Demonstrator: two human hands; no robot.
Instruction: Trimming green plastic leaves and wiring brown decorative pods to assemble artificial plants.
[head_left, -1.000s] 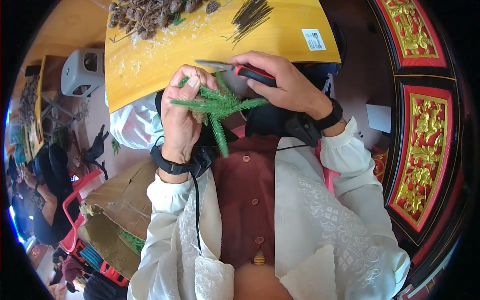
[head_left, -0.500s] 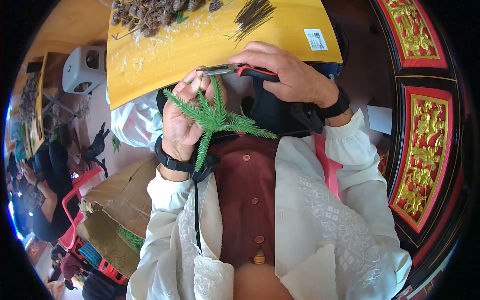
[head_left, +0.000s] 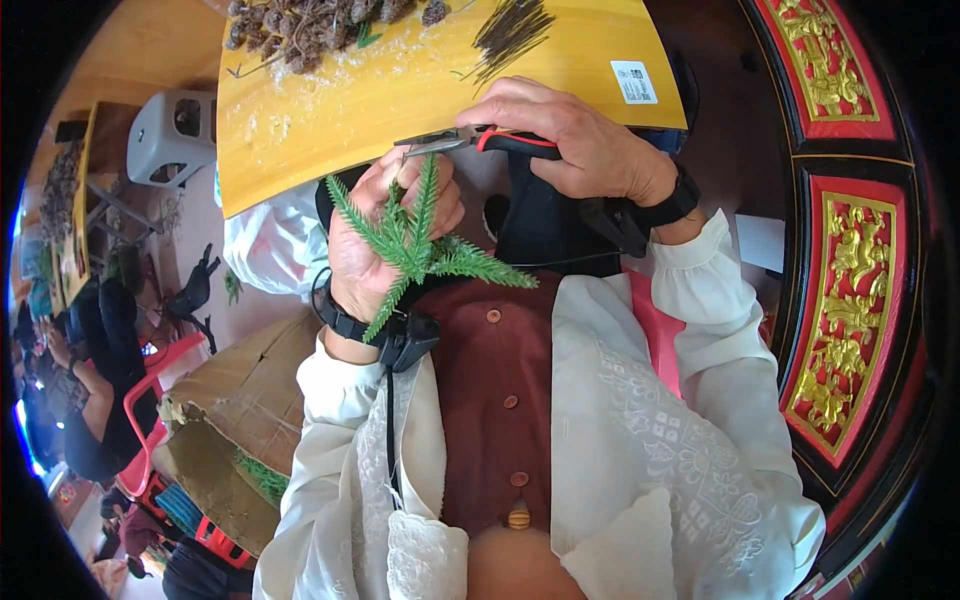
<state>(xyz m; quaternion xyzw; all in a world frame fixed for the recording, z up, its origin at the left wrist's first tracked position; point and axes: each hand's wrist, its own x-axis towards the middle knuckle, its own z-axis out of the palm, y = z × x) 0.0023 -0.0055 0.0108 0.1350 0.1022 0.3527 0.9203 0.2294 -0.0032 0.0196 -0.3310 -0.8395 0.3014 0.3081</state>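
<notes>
My left hand [head_left: 366,230] is closed round the stem end of a green pine sprig [head_left: 418,255], whose several needled branches fan out toward me. Pliers [head_left: 515,144] with red and black handles lie in my right hand [head_left: 590,140], which is wrapped round the grips. Their jaws [head_left: 430,146] point left and stand apart, right by the fingertips of my left hand at the sprig's stem. Whether the jaws touch the stem or a wire there I cannot make out.
The yellow table [head_left: 330,140] bears a heap of pine cones [head_left: 310,30] and a bundle of thin dark wires [head_left: 508,38]. A torn cardboard box [head_left: 235,400] with greenery stands at my left, beyond it a grey stool [head_left: 172,138]. Carved red-and-gold panels [head_left: 843,310] line the right.
The pliers' jaws have parted. My left hand has turned a little, swinging the sprig's branches slightly leftward.
</notes>
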